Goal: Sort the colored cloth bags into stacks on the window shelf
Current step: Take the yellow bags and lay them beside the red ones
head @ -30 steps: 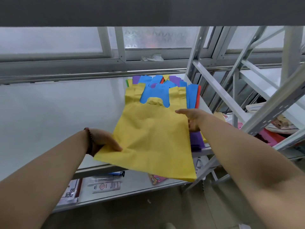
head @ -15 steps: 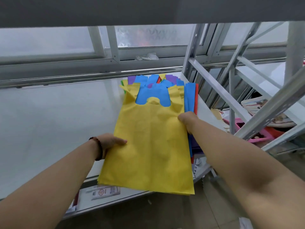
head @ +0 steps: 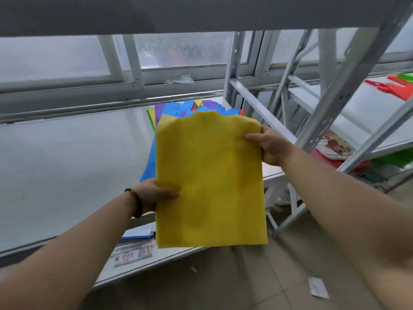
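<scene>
Clearly light and limp, the yellow bag (head: pixel 210 180) hangs mid-frame above the mixed pile (head: pixel 178 108) on the window shelf (head: pixel 67 157), left hand (head: pixel 152 195) pinching its lower left edge, right hand (head: pixel 268 144) gripping the upper right corner — edges look the sensible hold.

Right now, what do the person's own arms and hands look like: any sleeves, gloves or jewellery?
Both forearms are bare, with no sleeves in view and no gloves. The left hand has a dark beaded bracelet with reddish-brown beads around its wrist. The right hand shows no visible ring, watch or band.
</scene>
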Demonstrator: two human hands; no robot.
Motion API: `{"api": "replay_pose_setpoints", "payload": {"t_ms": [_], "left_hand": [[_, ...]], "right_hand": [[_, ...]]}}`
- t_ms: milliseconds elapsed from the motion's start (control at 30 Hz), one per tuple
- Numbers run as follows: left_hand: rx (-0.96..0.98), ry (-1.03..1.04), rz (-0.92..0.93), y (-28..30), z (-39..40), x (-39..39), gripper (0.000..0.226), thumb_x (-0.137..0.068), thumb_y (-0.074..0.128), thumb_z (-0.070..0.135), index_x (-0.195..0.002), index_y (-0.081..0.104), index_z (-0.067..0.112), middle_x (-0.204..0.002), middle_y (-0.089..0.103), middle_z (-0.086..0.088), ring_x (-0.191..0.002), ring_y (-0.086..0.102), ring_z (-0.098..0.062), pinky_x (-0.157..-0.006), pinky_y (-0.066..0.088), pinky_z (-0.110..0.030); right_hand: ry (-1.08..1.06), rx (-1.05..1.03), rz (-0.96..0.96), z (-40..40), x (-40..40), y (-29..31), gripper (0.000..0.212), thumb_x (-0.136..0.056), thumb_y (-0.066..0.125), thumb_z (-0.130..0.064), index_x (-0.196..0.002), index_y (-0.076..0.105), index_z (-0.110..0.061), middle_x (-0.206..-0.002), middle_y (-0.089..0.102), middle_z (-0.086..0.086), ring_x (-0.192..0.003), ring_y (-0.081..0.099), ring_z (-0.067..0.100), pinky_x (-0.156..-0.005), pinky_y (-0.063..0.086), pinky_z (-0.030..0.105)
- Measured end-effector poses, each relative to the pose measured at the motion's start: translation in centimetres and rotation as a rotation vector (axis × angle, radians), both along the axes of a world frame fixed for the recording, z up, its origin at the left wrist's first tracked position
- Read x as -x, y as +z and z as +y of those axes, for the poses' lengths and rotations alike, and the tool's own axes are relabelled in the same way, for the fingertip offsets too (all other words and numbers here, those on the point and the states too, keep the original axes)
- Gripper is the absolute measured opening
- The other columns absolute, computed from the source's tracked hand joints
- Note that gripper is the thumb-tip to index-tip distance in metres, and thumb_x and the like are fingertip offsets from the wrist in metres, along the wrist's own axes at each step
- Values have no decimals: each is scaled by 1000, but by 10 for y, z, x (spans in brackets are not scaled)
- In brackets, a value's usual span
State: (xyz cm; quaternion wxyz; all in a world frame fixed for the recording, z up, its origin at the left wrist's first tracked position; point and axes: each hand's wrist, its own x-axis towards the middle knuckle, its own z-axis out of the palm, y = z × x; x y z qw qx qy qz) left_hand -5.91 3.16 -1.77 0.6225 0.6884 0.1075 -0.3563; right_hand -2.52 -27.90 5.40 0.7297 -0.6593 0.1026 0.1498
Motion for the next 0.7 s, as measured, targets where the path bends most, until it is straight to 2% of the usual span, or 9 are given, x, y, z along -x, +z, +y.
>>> {"api": "replay_pose_setpoints", "payload": {"t_ms": [100,133,200,267,333,367,500,600,700], "left_hand": [[3,-38,-91,11,-42,27,62,-58,84,21,-115,60,10,-115,68,-13,-98,66,-30,-91,51,-53],[-27,-77,-132,14,-59,36,61,-60,83,21,-115,60,10,-116,67,-13,-101,65,-31,-92,51,-53],[-123,-166,-250,21,-95,54,45,-77,73,18,-119,58,11,-118,64,-13,-105,61,-33,-94,49,-52],[-175,-237,-352,30,-133,71,36,-82,68,20,-117,60,13,-113,64,-12,-99,61,-30,-91,51,-48],[-163,-315,-431,40,-174,88,37,-84,66,18,-120,59,11,-116,63,-13,-98,60,-28,-90,50,-44],[-160,-364,-474,46,-196,96,38,-85,65,19,-122,58,11,-118,62,-12,-98,59,-27,-89,50,-41],[-227,-488,-677,63,-280,123,41,-82,68,24,-121,61,12,-106,62,-2,-80,57,-13,-72,47,-17],[-245,-581,-687,71,-337,136,42,-83,68,25,-123,60,12,-114,62,-4,-95,58,-20,-81,44,-27],[-278,-652,-679,74,-387,137,47,-84,67,28,-127,57,13,-126,61,-9,-113,57,-28,-94,46,-33]], "right_hand": [[-54,-3,-112,-46,49,19,49,-86,63,-11,-132,46,-18,-125,58,7,-110,60,31,-84,56,50],[-81,-6,-142,-62,68,25,47,-86,64,-12,-130,48,-20,-124,59,5,-108,62,29,-78,59,46],[-128,0,-194,-98,105,35,39,-85,64,-14,-121,54,-24,-120,63,2,-103,66,26,-71,60,41],[-198,14,-226,-135,143,43,44,-81,68,-15,-123,55,-21,-119,65,3,-101,68,26,-75,59,42],[-303,41,-242,-173,180,52,58,-78,69,-15,-132,50,-15,-122,64,6,-105,65,27,-81,58,44],[-355,56,-253,-190,198,56,57,-80,68,-13,-134,48,-13,-121,64,7,-104,65,26,-81,59,42],[-542,107,-294,-257,263,69,47,-86,64,-9,-131,51,-11,-112,68,5,-94,70,21,-71,59,37],[-607,116,-292,-301,299,76,40,-87,60,-4,-124,52,-17,-108,68,3,-92,68,20,-65,59,33],[-568,162,-221,-343,324,73,46,-86,60,-1,-127,49,-21,-113,65,1,-98,65,20,-68,57,35]]}}
